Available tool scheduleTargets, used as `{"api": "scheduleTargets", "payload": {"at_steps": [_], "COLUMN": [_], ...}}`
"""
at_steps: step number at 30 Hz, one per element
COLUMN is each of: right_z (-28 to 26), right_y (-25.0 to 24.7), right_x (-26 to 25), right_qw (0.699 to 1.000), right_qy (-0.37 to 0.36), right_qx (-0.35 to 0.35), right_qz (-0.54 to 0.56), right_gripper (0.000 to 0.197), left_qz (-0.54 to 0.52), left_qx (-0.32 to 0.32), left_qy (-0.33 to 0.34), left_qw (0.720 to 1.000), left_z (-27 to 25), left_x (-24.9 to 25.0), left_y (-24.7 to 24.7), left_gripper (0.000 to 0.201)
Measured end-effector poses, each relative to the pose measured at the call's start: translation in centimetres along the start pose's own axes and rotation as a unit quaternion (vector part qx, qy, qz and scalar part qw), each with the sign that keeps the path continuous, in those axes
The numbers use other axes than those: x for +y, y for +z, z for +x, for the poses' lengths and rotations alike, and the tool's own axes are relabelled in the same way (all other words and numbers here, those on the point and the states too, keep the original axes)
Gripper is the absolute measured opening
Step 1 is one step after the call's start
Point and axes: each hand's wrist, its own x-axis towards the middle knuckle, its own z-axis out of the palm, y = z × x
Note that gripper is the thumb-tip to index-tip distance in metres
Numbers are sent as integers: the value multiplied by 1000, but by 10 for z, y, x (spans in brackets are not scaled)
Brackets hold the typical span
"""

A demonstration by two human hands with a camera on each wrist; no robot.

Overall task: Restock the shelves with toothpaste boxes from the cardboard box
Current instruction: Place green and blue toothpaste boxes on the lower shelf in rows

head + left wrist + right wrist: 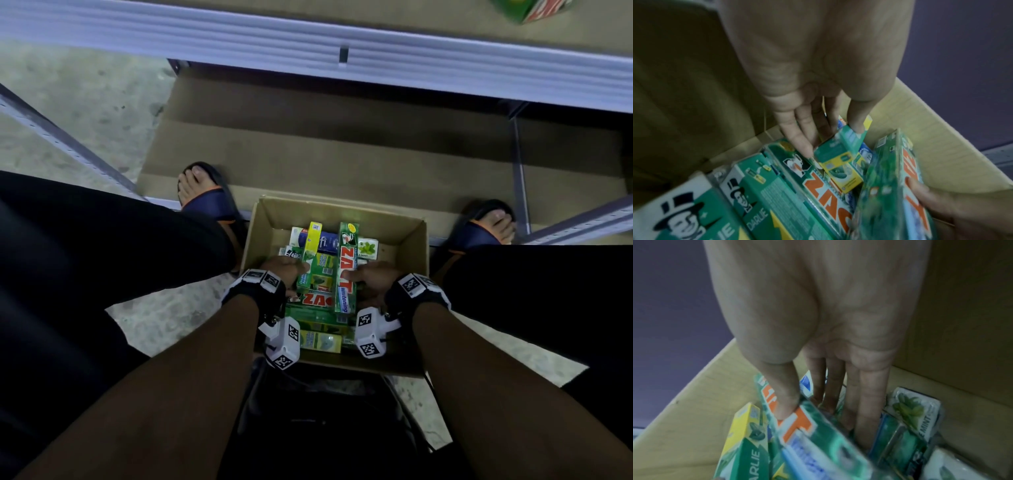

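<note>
A cardboard box (416, 240) stands on the floor between my feet, holding several toothpaste boxes. My right hand (363, 277) grips a long green ZACT box (346, 263) that lies on top of the pile; in the right wrist view its thumb (785, 410) presses the printed face of the ZACT box (818, 434) and its fingers reach down the far side. My left hand (291, 270) pinches a shorter green and yellow Darlie box (317, 270), which the left wrist view shows as a tilted box (838, 160) between thumb and fingers.
A low shelf board (342, 147) lies just beyond the carton, under a white-edged upper shelf (445, 65) carrying a green box (527, 10). Metal uprights (68, 144) flank the bay. My sandalled feet (205, 195) bracket the carton on bare concrete.
</note>
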Motion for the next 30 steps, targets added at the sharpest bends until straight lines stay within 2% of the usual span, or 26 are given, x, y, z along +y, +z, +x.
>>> {"api": "scheduleTargets", "payload": {"at_steps": [4,7,10,13,17,21,24,30], "right_z": [-14,-28,-44,-62,-89,-115,-135,-184], "right_y": [0,-4,-8,-10,-11,-12,-13,-28], "right_x": [3,-2,-8,-14,-21,-24,-32,-55], "right_qw": [1000,999,998,995,991,987,983,971], "right_qy": [-10,-29,-61,-70,-100,-136,-165,-229], "right_qx": [2,11,2,23,29,32,41,39], "right_qz": [18,25,29,62,83,75,64,49], "right_gripper": [44,40,45,53,46,47,47,41], "left_qz": [-7,3,7,9,32,56,60,100], "left_qx": [-12,-28,-26,-20,-16,-16,7,40], "left_qy": [30,54,82,111,140,176,217,292], "left_qw": [999,998,996,994,990,983,974,950], "left_z": [-8,-15,-29,-42,-62,-85,-104,-146], "left_x": [0,5,13,20,32,47,57,87], "left_y": [-3,-8,-15,-21,-29,-34,-36,-50], "left_gripper": [13,17,16,22,31,35,28,30]}}
